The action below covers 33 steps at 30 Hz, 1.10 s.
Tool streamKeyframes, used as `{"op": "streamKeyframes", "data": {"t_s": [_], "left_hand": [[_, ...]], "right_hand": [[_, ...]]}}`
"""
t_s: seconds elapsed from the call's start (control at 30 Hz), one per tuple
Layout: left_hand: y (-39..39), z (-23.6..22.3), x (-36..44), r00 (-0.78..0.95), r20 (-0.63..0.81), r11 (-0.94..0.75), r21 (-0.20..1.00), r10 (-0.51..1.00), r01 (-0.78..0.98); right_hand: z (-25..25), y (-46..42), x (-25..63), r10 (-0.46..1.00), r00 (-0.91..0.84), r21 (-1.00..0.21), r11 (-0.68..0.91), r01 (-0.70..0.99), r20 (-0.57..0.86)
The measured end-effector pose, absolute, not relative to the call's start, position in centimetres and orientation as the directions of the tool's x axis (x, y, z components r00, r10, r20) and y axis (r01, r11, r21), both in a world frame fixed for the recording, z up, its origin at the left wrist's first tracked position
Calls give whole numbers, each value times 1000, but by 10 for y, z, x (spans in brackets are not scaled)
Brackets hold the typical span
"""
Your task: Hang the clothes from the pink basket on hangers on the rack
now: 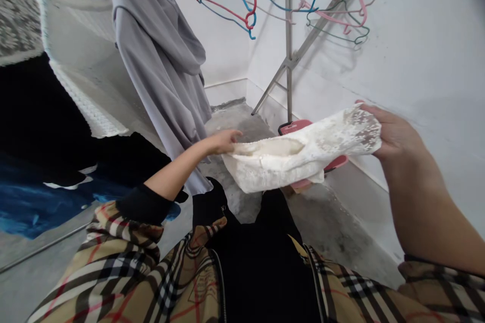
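A white lace cloth (299, 154) is stretched between my two hands at chest height. My left hand (223, 141) pinches its left end, fingers closed on the fabric. My right hand (394, 133) grips its right end, near the white wall. Under the cloth a pink flat object (299, 127) shows on the concrete floor, partly hidden by the cloth.
A grey garment (162, 55) hangs ahead, with white knit (76, 60), black and blue clothes at the left. Several coloured wire hangers (242, 10) hang on a metal drying rack (289, 50) in the corner. White walls close the right side and the back.
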State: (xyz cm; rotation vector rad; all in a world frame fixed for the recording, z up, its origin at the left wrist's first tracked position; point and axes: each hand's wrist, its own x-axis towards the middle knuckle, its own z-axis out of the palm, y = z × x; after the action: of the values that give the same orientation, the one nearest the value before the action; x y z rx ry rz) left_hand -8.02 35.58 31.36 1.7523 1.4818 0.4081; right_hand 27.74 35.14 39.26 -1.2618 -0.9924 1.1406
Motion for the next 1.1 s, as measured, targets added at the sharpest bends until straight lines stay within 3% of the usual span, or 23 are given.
{"op": "streamKeyframes", "data": {"t_s": [0.1,0.2,0.3,0.37,0.53,0.73,0.83,0.9,1.1], "left_hand": [[338,301,-41,384,-131,-156,760,914,631],[320,290,2,514,151,-423,778,844,465],[309,286,31,435,471,-627,694,767,353],[305,292,40,329,574,-661,679,750,321],[296,324,36,275,591,-652,697,758,300],[296,295,23,492,674,-828,365,551,426],[300,269,24,538,701,-872,270,469,409],[302,264,25,476,734,-860,298,484,414],[311,286,19,123,713,-689,596,691,412]], "right_hand": [[393,342,245,972,32,-933,-214,-288,-233],[395,337,216,960,-137,-906,-276,-322,-244],[397,337,201,939,-226,-879,-327,-347,-260],[395,341,198,927,-260,-876,-348,-333,-269],[382,355,198,893,-324,-887,-395,-239,-311],[389,354,188,871,-367,-856,-437,-277,-326],[398,348,177,867,-387,-854,-436,-284,-314],[402,347,169,857,-415,-856,-439,-275,-306],[408,355,153,842,-466,-873,-419,-250,-271]]}}
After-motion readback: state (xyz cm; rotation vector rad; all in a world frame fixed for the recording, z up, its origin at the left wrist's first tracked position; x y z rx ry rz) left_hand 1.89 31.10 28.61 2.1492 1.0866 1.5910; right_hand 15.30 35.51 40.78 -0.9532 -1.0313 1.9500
